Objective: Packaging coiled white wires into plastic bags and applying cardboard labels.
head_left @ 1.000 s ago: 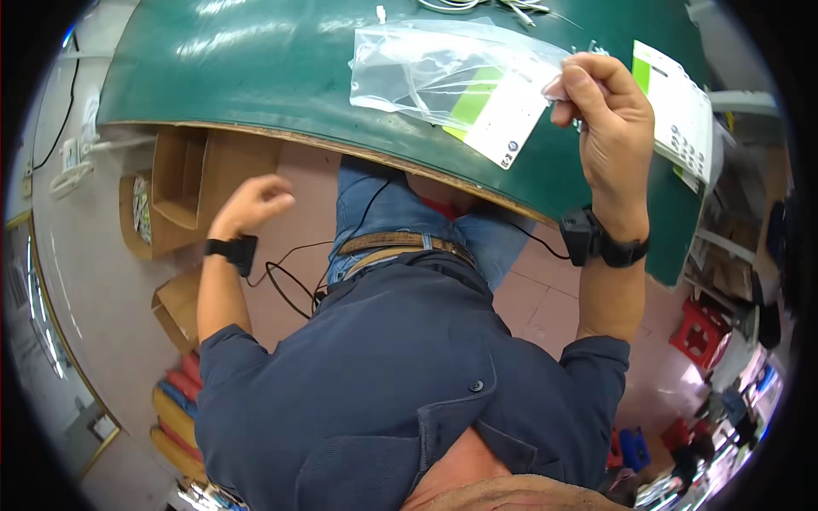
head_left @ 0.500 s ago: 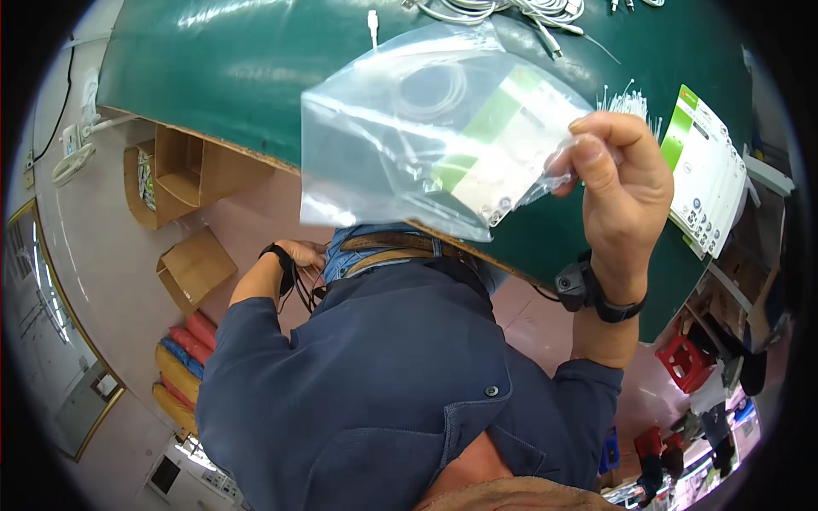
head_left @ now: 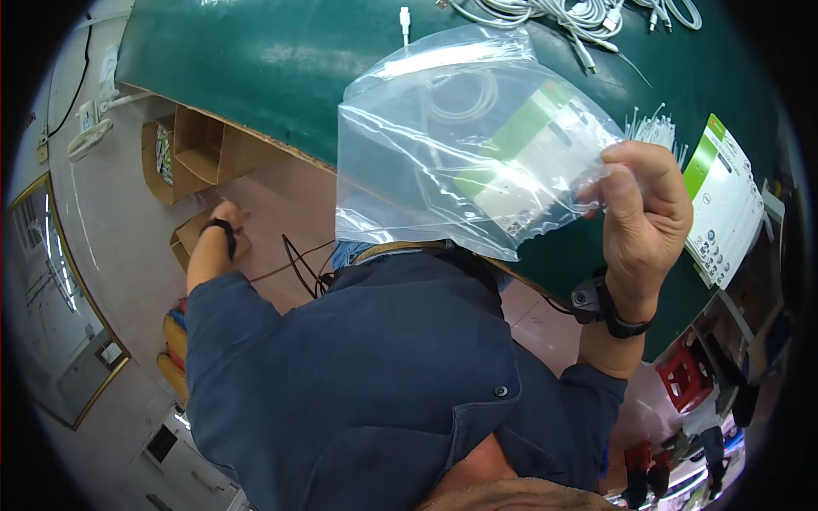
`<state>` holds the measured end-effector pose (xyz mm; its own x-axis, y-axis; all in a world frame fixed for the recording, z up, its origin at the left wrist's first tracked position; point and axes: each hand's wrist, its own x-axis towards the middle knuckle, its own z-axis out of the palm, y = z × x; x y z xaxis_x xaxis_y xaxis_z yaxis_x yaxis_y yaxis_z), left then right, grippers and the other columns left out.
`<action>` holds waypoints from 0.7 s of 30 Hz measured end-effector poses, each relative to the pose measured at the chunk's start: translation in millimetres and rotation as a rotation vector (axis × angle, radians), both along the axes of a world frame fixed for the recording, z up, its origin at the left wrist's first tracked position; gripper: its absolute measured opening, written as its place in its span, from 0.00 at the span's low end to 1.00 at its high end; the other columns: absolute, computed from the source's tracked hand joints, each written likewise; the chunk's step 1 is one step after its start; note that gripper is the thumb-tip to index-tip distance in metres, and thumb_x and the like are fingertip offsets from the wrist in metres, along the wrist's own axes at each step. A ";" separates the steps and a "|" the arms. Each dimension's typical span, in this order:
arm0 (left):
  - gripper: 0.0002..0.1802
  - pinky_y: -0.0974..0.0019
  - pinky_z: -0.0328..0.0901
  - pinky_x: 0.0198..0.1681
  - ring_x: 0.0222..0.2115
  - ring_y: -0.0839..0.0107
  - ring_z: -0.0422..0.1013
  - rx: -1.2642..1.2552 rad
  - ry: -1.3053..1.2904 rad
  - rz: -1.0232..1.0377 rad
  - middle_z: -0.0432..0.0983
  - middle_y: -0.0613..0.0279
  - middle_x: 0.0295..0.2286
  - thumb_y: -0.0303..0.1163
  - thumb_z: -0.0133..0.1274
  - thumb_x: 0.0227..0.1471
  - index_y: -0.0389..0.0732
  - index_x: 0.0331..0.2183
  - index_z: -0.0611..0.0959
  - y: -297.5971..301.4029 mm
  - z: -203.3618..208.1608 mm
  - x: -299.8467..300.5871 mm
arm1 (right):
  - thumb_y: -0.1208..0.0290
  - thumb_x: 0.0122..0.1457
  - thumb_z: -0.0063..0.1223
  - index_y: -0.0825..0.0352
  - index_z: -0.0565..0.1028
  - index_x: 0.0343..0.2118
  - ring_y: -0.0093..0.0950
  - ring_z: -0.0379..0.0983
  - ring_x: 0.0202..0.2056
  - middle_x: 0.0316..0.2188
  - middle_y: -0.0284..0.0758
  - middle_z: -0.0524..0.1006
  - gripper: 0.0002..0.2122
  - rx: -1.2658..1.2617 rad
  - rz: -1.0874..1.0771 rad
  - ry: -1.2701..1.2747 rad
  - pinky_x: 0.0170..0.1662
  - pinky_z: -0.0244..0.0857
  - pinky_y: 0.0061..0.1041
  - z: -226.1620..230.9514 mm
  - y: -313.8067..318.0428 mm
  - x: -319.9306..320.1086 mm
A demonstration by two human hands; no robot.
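My right hand (head_left: 643,200) pinches the edge of a large clear plastic bag (head_left: 383,204), lifted over the table's near edge. A green and white card (head_left: 532,162) shows through the plastic beside my fingers. A coiled white cable (head_left: 464,98) also shows through it; I cannot tell whether the coil is inside the bag or behind it. Away to the left, my left hand (head_left: 228,215) hangs low, past the table edge, over a small cardboard box (head_left: 183,243). Its fingers are too small and blurred to read.
The green table (head_left: 281,68) carries bundled white cables (head_left: 562,21), a white connector (head_left: 405,25), white cable ties (head_left: 654,128) and a stack of green and white cards (head_left: 724,204). An open cardboard box (head_left: 204,153) stands below at left. A red stool (head_left: 684,375) is at right.
My left hand has moved from beside my waist out left to the small cardboard box. My right hand keeps hold of the bag; the whole view has shifted slightly.
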<state>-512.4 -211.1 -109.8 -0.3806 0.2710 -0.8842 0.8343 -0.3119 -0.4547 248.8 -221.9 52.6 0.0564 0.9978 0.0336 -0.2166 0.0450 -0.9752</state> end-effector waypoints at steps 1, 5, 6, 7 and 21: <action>0.21 0.62 0.76 0.38 0.30 0.66 0.82 0.236 0.165 0.356 0.86 0.56 0.32 0.49 0.52 0.64 0.46 0.49 0.84 18.5 5.8 -12.2 | 0.74 0.68 0.57 0.72 0.77 0.43 0.20 0.76 0.28 0.29 0.37 0.81 0.07 0.004 -0.016 -0.024 0.31 0.70 0.17 -1.4 -1.2 0.5; 0.22 0.59 0.73 0.31 0.25 0.67 0.80 0.521 -0.186 0.365 0.84 0.58 0.27 0.51 0.53 0.64 0.44 0.34 0.89 71.6 58.4 -43.6 | 0.73 0.68 0.56 0.72 0.77 0.44 0.20 0.76 0.28 0.29 0.37 0.80 0.07 0.024 -0.026 -0.081 0.31 0.70 0.18 -2.4 -10.5 -7.9; 0.21 0.60 0.72 0.30 0.26 0.68 0.79 0.603 -0.221 0.498 0.84 0.59 0.28 0.51 0.53 0.64 0.43 0.36 0.88 89.6 74.4 -26.6 | 0.73 0.68 0.56 0.72 0.77 0.44 0.20 0.76 0.28 0.30 0.37 0.80 0.08 0.026 -0.049 -0.103 0.31 0.70 0.18 -2.8 -13.3 -9.8; 0.21 0.61 0.72 0.28 0.26 0.69 0.79 0.681 -0.253 0.619 0.83 0.61 0.28 0.51 0.53 0.64 0.42 0.38 0.86 112.3 97.9 13.0 | 0.73 0.68 0.56 0.72 0.77 0.45 0.20 0.75 0.28 0.30 0.37 0.80 0.08 0.024 -0.083 -0.119 0.32 0.70 0.18 -4.4 -18.5 -6.7; 0.17 0.64 0.72 0.39 0.31 0.70 0.79 0.594 -0.816 0.446 0.84 0.57 0.31 0.41 0.58 0.60 0.34 0.35 0.85 79.2 128.2 158.6 | 0.74 0.70 0.54 0.74 0.78 0.46 0.21 0.74 0.29 0.32 0.37 0.79 0.09 0.116 -0.144 -0.190 0.31 0.70 0.18 -6.9 -56.1 -14.0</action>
<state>-353.8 -132.0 18.4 0.0885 0.7198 -0.6885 0.9353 0.1778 0.3060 234.7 -277.9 45.7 0.1795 0.9688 0.1711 -0.0130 0.1762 -0.9843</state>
